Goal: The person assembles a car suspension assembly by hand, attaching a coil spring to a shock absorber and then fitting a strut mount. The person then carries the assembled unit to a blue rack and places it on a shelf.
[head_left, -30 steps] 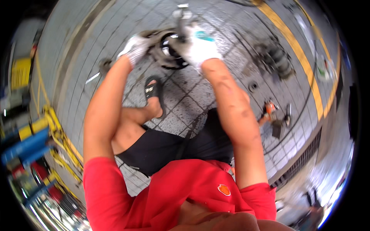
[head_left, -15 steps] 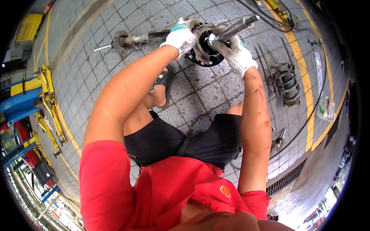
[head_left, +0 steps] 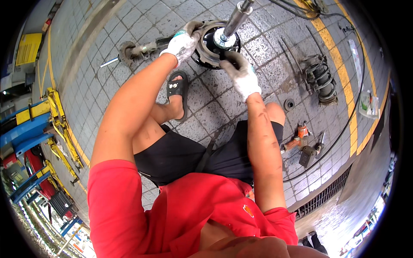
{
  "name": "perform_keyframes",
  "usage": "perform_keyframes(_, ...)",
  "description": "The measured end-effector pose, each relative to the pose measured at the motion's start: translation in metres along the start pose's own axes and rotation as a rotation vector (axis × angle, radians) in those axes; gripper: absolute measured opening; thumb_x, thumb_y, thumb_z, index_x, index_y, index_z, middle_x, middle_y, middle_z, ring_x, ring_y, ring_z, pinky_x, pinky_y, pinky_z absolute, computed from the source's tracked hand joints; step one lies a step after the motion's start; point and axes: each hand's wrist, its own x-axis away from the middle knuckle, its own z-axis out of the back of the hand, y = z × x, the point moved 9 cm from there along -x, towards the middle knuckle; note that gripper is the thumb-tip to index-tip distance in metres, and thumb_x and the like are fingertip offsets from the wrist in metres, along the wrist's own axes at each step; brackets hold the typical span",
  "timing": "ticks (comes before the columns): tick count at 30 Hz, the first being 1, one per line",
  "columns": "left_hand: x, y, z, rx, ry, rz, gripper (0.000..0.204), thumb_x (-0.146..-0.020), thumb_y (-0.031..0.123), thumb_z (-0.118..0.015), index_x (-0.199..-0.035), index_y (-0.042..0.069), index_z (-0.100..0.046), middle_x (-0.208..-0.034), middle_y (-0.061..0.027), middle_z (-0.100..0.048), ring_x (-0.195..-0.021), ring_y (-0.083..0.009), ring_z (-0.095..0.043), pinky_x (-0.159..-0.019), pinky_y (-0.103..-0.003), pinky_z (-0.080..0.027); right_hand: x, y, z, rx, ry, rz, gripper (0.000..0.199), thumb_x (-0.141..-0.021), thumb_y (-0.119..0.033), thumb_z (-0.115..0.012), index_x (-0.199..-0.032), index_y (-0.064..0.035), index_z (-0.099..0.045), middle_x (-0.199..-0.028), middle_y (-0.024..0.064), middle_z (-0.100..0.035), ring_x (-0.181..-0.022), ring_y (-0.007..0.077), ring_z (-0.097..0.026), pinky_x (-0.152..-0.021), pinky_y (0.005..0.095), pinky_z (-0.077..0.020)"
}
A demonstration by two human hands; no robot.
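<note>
A shock absorber strut stands in front of me, its silver shaft (head_left: 237,20) leaning up to the right. Around its base is a round black spring seat (head_left: 208,64) with a greyish ring (head_left: 203,48) on it. My left hand (head_left: 183,44), in a white knit glove, is closed on the left rim of the seat. My right hand (head_left: 241,76), gloved too, has its thumb and fingers curled together at the seat's near right edge. Its fingertips are partly hidden against the dark metal. A second, worn strut (head_left: 142,49) lies on the floor beside my left hand.
To the right lies a coil spring (head_left: 323,84) on a strut, with thin rods (head_left: 292,60) beside it. Nearer me are a small round part (head_left: 289,104) and an orange power tool (head_left: 301,134). A black hose (head_left: 331,148) curves along the right. Yellow lift arms (head_left: 60,124) stand left.
The strut has shifted left and its shaft stands steeper. My right hand has moved from the shaft's base down to the near edge of the spring seat. My left hand still grips the rim.
</note>
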Motion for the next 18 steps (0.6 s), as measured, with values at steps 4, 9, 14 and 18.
perform_keyframes(4, 0.001, -0.006, -0.002, 0.03, 0.041, -0.032, 0.037, -0.107, 0.027, -0.046, -0.138, 0.009, -0.057, -0.135, -0.0192, -0.063, -0.127, -0.0351, -0.06, -0.106, -0.04, -0.046, 0.005, -0.005, -0.03, 0.162, 0.057, 0.046, 0.046, -0.092, -0.03, -0.073, -0.128, -0.0007, -0.067, -0.112, 0.021, -0.074, -0.104, 0.0324, -0.072, -0.093, 0.0375, -0.0539)
perform_keyframes(9, 0.002, -0.01, -0.001, 0.14, 0.047, -0.014, 0.039, -0.107, 0.032, -0.048, -0.137, 0.009, -0.059, -0.135, -0.0198, -0.063, -0.128, -0.0321, -0.059, -0.108, -0.039, -0.045, 0.002, -0.001, -0.041, -0.313, -0.028, -0.172, 0.036, -0.095, -0.016, -0.07, -0.125, 0.0045, -0.066, -0.095, 0.0113, -0.071, -0.065, 0.0111, -0.061, -0.057, 0.0258, -0.0476)
perform_keyframes(14, 0.0, 0.003, 0.005, 0.202, -0.053, -0.088, 0.054, -0.111, 0.045, -0.031, -0.14, 0.008, -0.058, -0.141, -0.0173, -0.06, -0.129, -0.0274, -0.057, -0.11, -0.039, -0.043, -0.006, 0.004, -0.051, -0.885, -0.041, -0.316, 0.034, -0.098, -0.009, -0.066, -0.127, 0.0058, -0.056, -0.094, 0.0108, -0.066, -0.065, 0.0131, -0.057, -0.052, 0.0247, -0.0441)
perform_keyframes(18, -0.007, -0.022, -0.012, 0.459, -0.129, 0.139, 0.05, -0.105, 0.04, -0.051, -0.142, 0.007, -0.057, -0.141, -0.0145, -0.061, -0.13, -0.0223, -0.056, -0.11, -0.034, -0.043, -0.009, 0.017, -0.063, -0.93, -0.034, -0.362, 0.04, -0.099, -0.01, -0.067, -0.133, 0.004, -0.054, -0.096, 0.01, -0.066, -0.066, 0.0129, -0.056, -0.052, 0.0242, -0.0437)
